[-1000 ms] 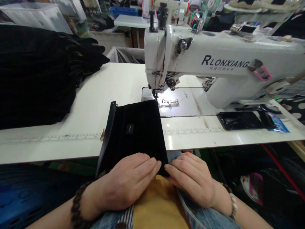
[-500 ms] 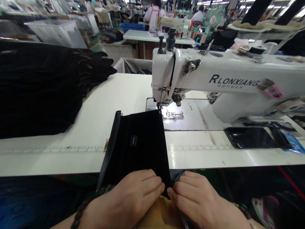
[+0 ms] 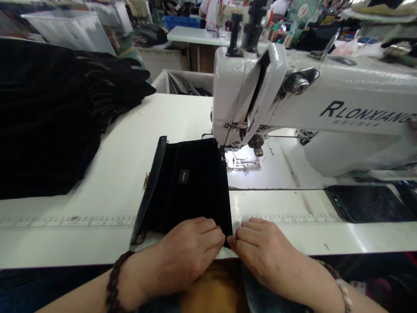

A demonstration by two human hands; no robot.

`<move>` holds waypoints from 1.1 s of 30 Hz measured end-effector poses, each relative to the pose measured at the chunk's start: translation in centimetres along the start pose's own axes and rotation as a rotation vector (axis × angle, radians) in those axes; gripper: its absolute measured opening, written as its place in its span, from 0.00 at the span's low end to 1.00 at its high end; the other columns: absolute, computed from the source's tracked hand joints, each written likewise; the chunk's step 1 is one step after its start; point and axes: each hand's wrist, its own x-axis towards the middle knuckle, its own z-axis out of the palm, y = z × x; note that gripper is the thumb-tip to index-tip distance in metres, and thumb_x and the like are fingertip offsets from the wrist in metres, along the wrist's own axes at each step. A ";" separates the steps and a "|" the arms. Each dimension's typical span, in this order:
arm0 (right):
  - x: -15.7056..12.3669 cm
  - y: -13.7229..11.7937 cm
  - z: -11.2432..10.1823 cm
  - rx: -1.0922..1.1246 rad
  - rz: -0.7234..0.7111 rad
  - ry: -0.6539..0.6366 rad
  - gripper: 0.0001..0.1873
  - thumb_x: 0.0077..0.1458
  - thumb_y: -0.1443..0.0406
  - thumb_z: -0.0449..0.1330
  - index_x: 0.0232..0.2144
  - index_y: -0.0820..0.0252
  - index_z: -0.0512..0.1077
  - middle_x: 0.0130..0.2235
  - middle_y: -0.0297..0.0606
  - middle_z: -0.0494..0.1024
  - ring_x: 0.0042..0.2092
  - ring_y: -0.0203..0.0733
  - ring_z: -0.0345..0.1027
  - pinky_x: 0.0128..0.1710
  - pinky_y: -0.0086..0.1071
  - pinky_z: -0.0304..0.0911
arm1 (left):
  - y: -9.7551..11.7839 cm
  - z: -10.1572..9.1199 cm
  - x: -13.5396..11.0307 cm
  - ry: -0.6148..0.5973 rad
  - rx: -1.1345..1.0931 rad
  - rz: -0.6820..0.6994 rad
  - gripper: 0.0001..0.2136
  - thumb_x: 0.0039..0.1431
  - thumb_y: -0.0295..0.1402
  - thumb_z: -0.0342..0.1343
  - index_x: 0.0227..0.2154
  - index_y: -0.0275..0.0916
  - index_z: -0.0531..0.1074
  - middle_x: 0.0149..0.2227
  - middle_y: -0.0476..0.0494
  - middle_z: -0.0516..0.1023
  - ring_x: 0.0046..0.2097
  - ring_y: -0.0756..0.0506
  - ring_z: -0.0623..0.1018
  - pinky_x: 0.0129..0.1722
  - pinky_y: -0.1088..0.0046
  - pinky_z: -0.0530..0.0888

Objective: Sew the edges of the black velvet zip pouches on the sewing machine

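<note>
A flat black fabric bag [image 3: 195, 195] lies on the sewing table, with a small label [image 3: 183, 177] and a dark strip with metal fittings along its left side. Its far right corner sits under the needle area of a white sewing machine [image 3: 241, 95]. My left hand [image 3: 195, 248] is closed on the bag's near end, just left of its right edge. At the near right corner, my right hand [image 3: 260, 243] pinches the edge, thumb close to the left hand's fingers. Both sets of fingertips are partly hidden.
A large pile of black fabric pieces [image 3: 48, 121] covers the table's left side. A dark phone [image 3: 368, 202] lies at the right. A printed ruler strip [image 3: 71, 221] runs along the table front. Behind stand a lined bin [image 3: 166, 82] and another sewing table [image 3: 189, 35].
The bag has slid away from me past the needle, both hands moving with it. Its near end, earlier over the table edge, now lies on the tabletop. The view has shifted closer to the machine.
</note>
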 end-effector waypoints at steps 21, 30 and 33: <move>5.1 6.3 -1.3 -0.307 -0.064 -0.015 0.10 0.56 0.73 0.48 0.27 0.63 0.67 0.22 0.34 0.68 0.22 0.36 0.55 0.24 0.34 0.44 | -7.5 0.0 2.8 0.201 0.155 0.074 0.20 0.63 0.22 0.33 0.31 0.28 0.72 0.30 0.41 0.75 0.32 0.46 0.72 0.34 0.71 0.73; 5.4 8.6 -0.1 -0.378 0.027 0.143 0.15 0.61 0.67 0.44 0.42 0.70 0.67 0.21 0.32 0.66 0.22 0.35 0.54 0.21 0.33 0.42 | -11.2 0.4 3.8 0.136 0.218 0.078 0.11 0.59 0.21 0.43 0.35 0.28 0.71 0.33 0.40 0.74 0.36 0.45 0.72 0.39 0.71 0.72; 5.7 8.6 0.0 -0.377 0.055 0.164 0.17 0.62 0.65 0.44 0.43 0.71 0.68 0.21 0.33 0.67 0.21 0.35 0.55 0.20 0.33 0.42 | -12.2 0.3 4.3 0.057 0.227 0.026 0.07 0.56 0.22 0.50 0.35 0.30 0.71 0.34 0.43 0.74 0.37 0.45 0.72 0.40 0.71 0.71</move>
